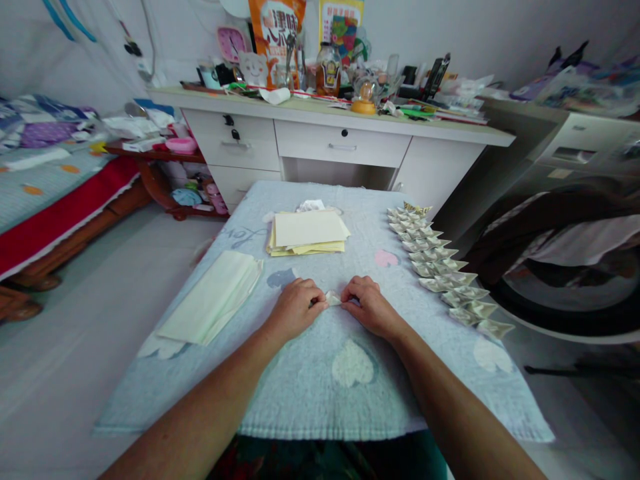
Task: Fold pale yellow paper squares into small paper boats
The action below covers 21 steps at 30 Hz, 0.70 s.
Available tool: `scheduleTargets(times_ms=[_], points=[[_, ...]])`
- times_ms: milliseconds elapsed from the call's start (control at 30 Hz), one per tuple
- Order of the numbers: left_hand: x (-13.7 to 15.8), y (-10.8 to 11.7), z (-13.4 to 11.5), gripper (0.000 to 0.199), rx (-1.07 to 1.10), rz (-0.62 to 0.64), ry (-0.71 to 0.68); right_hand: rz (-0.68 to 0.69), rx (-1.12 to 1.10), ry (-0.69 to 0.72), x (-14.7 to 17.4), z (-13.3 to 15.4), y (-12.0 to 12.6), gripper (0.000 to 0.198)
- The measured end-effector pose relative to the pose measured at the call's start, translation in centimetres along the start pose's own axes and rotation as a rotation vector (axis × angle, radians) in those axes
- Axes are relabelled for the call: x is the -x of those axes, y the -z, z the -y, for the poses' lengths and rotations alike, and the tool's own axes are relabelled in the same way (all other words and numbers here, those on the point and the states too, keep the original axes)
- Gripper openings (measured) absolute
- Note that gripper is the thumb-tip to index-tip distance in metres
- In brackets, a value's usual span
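Between my two hands, low over the middle of the cloth, is a small piece of folded paper [333, 299]. My left hand [299, 305] pinches its left end with thumb and fingers. The right end is pinched by my right hand [369, 304]. My fingers cover most of the paper, so its full shape is hidden. Beyond the hands lies a stack of cream paper sheets [313, 229]. Left of my left hand rests a longer pile of pale paper [213, 298]. Several folded paper pieces with pointed ends [440, 267] stand in a slanting row on the right.
A pale blue patterned cloth [300, 400] covers the table. Behind it stands a white desk [345, 141] crowded with a jar [328, 70], an orange bag [277, 40] and other items. A washing machine [575, 153] is at right, a bed [65, 193] at left.
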<state>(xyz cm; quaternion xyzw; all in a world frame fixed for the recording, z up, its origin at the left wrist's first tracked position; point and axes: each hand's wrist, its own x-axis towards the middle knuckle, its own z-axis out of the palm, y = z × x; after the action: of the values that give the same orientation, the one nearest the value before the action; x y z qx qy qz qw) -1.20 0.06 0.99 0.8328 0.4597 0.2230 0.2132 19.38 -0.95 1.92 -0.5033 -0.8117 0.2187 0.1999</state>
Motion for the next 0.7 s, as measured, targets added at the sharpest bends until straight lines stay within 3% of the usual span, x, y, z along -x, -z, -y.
scheduleTargets(times_ms=[367, 567, 700], points=[[-0.1, 0.1, -0.4, 0.013, -0.013, 0.0, 0.032, 0.102, 0.142, -0.081, -0.6, 1.2, 0.5, 0.009], [-0.2, 0.2, -0.4, 0.013, -0.016, 0.01, 0.043, 0.062, -0.129, -0.045, -0.4, -0.6, 1.2, 0.022], [-0.2, 0.2, -0.4, 0.013, -0.014, 0.017, 0.044, 0.022, -0.122, -0.062, -0.2, -0.8, 1.1, 0.008]])
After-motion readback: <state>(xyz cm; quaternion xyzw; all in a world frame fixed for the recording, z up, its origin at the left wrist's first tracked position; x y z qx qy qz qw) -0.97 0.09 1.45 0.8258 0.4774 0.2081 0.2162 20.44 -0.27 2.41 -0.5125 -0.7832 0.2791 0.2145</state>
